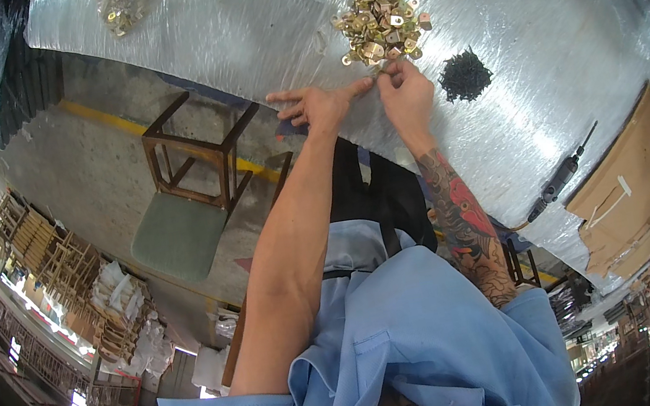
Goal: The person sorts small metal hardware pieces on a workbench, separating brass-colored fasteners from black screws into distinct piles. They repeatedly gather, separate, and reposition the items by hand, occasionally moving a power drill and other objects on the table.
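Small brass-coloured bracket (382, 68) pinched between the fingertips of both hands, at the near edge of the pile of brass brackets (382, 25), low over the bench (534, 17). Left hand (320, 105) with thumb and forefinger closed on the piece, other fingers fanned out to the left. Right hand (407, 92) curled, fingertips pressed on the same piece from the right; tattooed forearm below it. Hands touching at the fingertips.

Just right of the right hand, a heap of black screws (465, 75), apart from the brass pile. Bench wrapped in shiny clear plastic film. Far up at the left, a clear bag of brass parts (123, 4). Toward the right edge, a black power tool (561, 177) with its bit pointing up-right, and beside it folded brown cardboard (628, 197). Off the bench at the left, 1 wooden stool frame (199, 157) on the concrete floor (81, 165), a green cushion (179, 235) against it, stacked wooden frames (63, 270) farther left.
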Demonstrator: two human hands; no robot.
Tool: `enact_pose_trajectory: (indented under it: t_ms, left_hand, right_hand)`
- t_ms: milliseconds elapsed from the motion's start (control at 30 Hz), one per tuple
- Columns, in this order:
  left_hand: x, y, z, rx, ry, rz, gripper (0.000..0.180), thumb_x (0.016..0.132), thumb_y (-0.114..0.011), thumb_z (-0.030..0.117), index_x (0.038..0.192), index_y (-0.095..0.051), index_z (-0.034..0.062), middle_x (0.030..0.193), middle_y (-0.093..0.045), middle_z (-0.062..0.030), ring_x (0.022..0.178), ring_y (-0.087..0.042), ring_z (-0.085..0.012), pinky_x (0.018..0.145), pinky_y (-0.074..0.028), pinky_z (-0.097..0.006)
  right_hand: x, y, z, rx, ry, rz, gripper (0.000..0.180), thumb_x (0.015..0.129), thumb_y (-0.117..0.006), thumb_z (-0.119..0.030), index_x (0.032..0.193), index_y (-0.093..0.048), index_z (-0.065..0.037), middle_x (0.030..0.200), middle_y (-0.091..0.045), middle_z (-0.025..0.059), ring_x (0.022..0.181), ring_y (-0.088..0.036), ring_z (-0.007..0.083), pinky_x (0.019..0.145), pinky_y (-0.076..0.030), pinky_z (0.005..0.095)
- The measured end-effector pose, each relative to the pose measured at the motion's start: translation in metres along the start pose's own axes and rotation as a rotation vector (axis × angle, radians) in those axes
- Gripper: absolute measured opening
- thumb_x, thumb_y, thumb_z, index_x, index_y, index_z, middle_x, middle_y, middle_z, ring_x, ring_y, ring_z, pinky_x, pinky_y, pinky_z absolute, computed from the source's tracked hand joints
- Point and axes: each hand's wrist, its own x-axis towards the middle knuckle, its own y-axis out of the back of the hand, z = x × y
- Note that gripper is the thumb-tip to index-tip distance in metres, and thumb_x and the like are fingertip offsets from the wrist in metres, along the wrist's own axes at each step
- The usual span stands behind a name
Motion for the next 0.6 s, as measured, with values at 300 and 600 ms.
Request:
enact_pose_trajectory:
  t_ms: [300,600]
  left_hand:
    - [-0.011,0.006,0.003,0.007,-0.033,0.022,0.18,0.043,-0.103,0.045,0.142,0.039,-0.0058,0.151,0.01,-0.0507,0.146,-0.01,-0.0598,0.12,-0.023,-0.055]
    - [-0.013,0.009,0.005,0.03,-0.039,0.013,0.18,0.043,-0.103,0.046,0.141,0.039,-0.0076,0.15,0.009,-0.0518,0.145,-0.012,-0.0606,0.118,-0.027,-0.056]
  right_hand:
    - [-0.018,0.01,-0.024,0.248,-0.015,0.135,0.015,0.083,-0.071,-0.011,0.091,-0.07,0.002,0.069,-0.068,0.0076,0.061,-0.062,0.0114,0.058,-0.049,0.0288]
    - [0.001,-0.002,-0.048,0.27,-0.019,0.215,0.016,0.084,-0.073,-0.012,0.092,-0.073,0.002,0.072,-0.07,0.0062,0.063,-0.063,0.0099,0.059,-0.049,0.0271]
